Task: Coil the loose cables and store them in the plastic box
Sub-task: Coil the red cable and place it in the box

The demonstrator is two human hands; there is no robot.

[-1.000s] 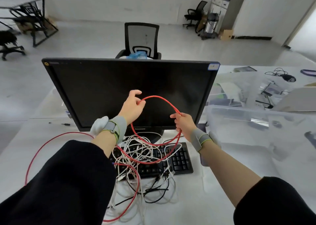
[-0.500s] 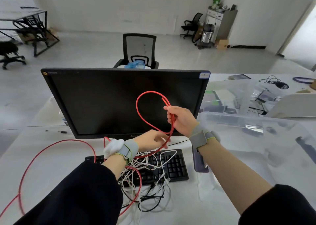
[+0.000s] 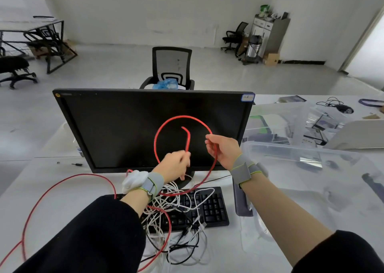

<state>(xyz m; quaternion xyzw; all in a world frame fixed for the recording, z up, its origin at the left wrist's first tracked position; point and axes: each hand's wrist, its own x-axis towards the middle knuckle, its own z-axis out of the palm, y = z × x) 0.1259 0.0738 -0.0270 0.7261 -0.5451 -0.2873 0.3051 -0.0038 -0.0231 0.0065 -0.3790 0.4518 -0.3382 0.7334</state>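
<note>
head view: we see the right hand (image 3: 223,151) raised before the monitor (image 3: 133,127), grasping the red cable (image 3: 166,125), whose loop is now rounder than half a second ago. the left hand (image 3: 174,165) has risen from the keyboard (image 3: 209,208) and pinches the cable's upright end. the plastic box (image 3: 295,154) sits right of the right hand on the worktop (image 3: 62,198).

An office, seemingly sparse — a monitor (image 3: 153,127) and keyboard (image 3: 209,208) on the desk (image 3: 62,189), swivel chairs (image 3: 171,67) beyond, a cabinet (image 3: 270,33) by the far wall.
</note>
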